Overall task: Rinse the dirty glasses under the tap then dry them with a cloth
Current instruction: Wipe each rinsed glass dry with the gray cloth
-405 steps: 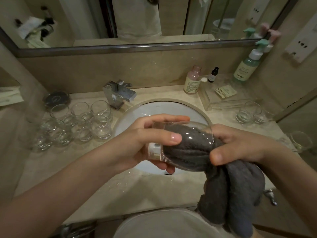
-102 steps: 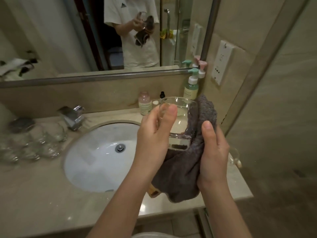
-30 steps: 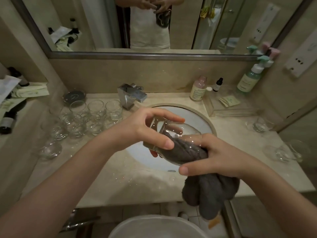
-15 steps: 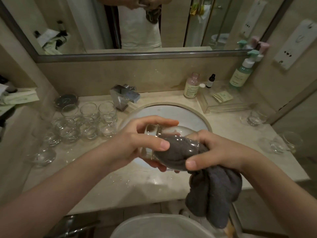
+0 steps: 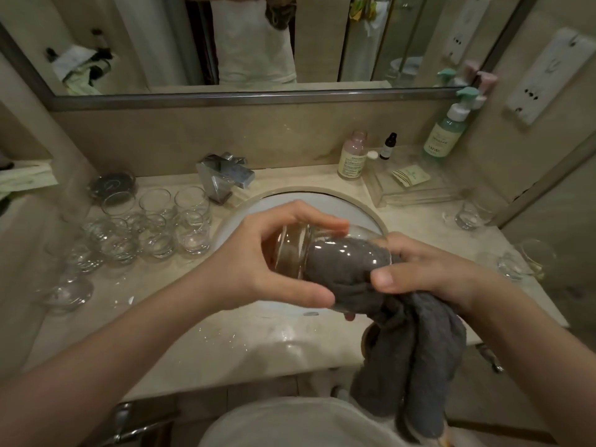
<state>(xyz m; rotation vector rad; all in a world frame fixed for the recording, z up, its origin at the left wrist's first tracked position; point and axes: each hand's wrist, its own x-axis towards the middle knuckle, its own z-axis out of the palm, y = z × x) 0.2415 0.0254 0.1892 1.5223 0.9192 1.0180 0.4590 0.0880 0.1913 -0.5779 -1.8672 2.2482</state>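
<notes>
Glass lies on its side above the sink, its base toward the left. The left hand grips it round the base end, thumb along the near side and fingers curled over the top. Grey cloth is stuffed into the mouth of the glass, filling the inside, and the rest hangs down past the counter edge. The right hand pinches the cloth at the rim, thumb on the near side.

A cluster of glasses stands left of the tap; two more sit at the right. A pump bottle, a pink bottle and a small dark bottle carry labels too blurred to read.
</notes>
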